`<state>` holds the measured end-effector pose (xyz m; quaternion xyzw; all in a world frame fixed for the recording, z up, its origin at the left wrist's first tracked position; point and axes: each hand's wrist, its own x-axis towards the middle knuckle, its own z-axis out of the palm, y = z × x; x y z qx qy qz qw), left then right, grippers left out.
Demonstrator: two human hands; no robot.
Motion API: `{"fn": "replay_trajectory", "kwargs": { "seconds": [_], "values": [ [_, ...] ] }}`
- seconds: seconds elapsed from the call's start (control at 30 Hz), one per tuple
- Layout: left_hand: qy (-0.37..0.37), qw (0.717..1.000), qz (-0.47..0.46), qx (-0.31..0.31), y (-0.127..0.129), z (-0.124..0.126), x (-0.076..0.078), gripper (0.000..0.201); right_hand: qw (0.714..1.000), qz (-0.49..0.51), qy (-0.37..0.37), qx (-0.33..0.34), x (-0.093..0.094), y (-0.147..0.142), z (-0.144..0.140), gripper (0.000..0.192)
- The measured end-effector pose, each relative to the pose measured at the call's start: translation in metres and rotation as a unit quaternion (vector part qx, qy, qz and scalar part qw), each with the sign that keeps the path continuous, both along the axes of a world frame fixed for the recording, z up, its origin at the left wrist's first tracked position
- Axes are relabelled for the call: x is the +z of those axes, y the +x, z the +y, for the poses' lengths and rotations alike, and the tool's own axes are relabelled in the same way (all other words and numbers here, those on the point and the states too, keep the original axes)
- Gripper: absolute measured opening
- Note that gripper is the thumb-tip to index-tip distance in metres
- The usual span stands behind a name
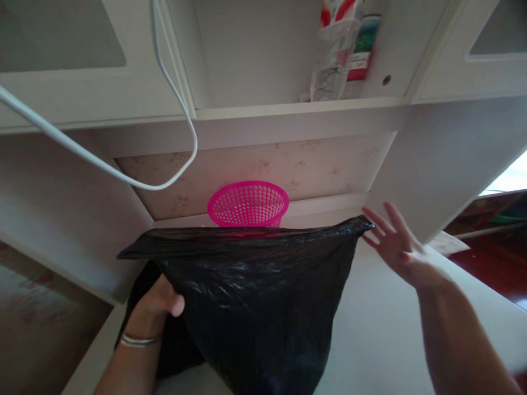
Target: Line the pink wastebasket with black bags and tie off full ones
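A black plastic bag [255,296] is spread wide above the white desk surface [379,329]. My left hand [158,304] grips the bag's lower left part, thumb on the front of the film. A metal bangle sits on that wrist. My right hand [395,244] is open with fingers apart at the bag's upper right corner, its fingertips touching or just off the edge. Behind the bag's top edge stands a pink perforated basket [248,203], its lower part hidden.
A white cable [123,175] loops down at the left. An open shelf above holds a clear plastic bottle [335,55] and a red-and-green pack [362,44]. White cabinet panels close in both sides. Red-brown floor [494,258] shows at right.
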<state>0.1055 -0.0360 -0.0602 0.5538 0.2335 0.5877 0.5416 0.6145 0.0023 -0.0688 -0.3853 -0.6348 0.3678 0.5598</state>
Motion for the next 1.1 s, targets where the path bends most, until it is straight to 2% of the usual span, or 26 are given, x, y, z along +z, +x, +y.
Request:
{"fn": "replay_trajectory", "kwargs": {
  "seconds": [0.07, 0.17, 0.2, 0.27, 0.33, 0.43, 0.5, 0.53, 0.63, 0.67, 0.8, 0.93, 1.03, 1.1],
  "values": [
    [0.013, 0.999, 0.027, -0.032, 0.01, 0.005, 0.005, 0.064, 0.993, 0.043, -0.062, 0.096, -0.02, -0.012, 0.01, 0.116],
    [0.007, 0.999, -0.035, -0.025, 0.038, 0.009, 0.022, 0.03, 0.969, 0.123, -0.108, 0.184, -0.029, -0.045, 0.026, 0.108],
    [0.003, 0.998, -0.068, -0.016, 0.047, 0.008, 0.027, 0.024, 0.963, 0.145, -0.116, 0.196, -0.028, -0.056, 0.032, 0.097],
    [-0.004, 0.99, -0.139, 0.005, 0.061, 0.006, 0.034, 0.027, 0.953, 0.192, -0.116, 0.203, -0.021, -0.073, 0.038, 0.066],
    [-0.028, 0.978, -0.208, 0.018, 0.068, 0.002, 0.037, 0.024, 0.941, 0.252, -0.092, 0.204, -0.014, -0.087, 0.037, 0.04],
    [-0.08, 0.961, -0.265, -0.007, 0.075, -0.004, 0.036, 0.013, 0.909, 0.359, -0.05, 0.205, -0.005, -0.103, 0.021, 0.023],
    [-0.11, 0.96, -0.254, -0.039, 0.082, -0.004, 0.035, 0.011, 0.893, 0.396, -0.055, 0.208, 0.0, -0.113, 0.006, 0.016],
    [-0.126, 0.961, -0.239, -0.052, 0.088, -0.004, 0.035, 0.013, 0.891, 0.392, -0.069, 0.22, 0.002, -0.119, -0.001, 0.016],
    [-0.189, 0.964, -0.168, -0.088, 0.112, 0.0, 0.035, 0.019, 0.891, 0.324, -0.132, 0.29, 0.005, -0.134, -0.016, 0.044],
    [-0.212, 0.963, -0.139, -0.095, 0.12, 0.002, 0.034, 0.024, 0.889, 0.295, -0.155, 0.315, 0.005, -0.139, -0.02, 0.048],
    [-0.281, 0.954, -0.064, -0.077, 0.143, 0.0, 0.031, 0.025, 0.885, 0.189, -0.201, 0.375, 0.005, -0.152, -0.03, 0.036],
    [-0.257, 0.964, -0.06, -0.012, 0.149, -0.008, 0.029, 0.025, 0.879, 0.146, -0.197, 0.408, 0.005, -0.152, -0.037, 0.06],
    [-0.217, 0.976, 0.001, 0.038, 0.148, -0.012, 0.028, 0.014, 0.887, 0.154, -0.219, 0.376, 0.005, -0.15, -0.04, 0.063],
    [-0.199, 0.977, 0.06, 0.039, 0.147, -0.013, 0.027, 0.02, 0.898, 0.146, -0.216, 0.356, 0.005, -0.151, -0.041, 0.065]
  ]
}}
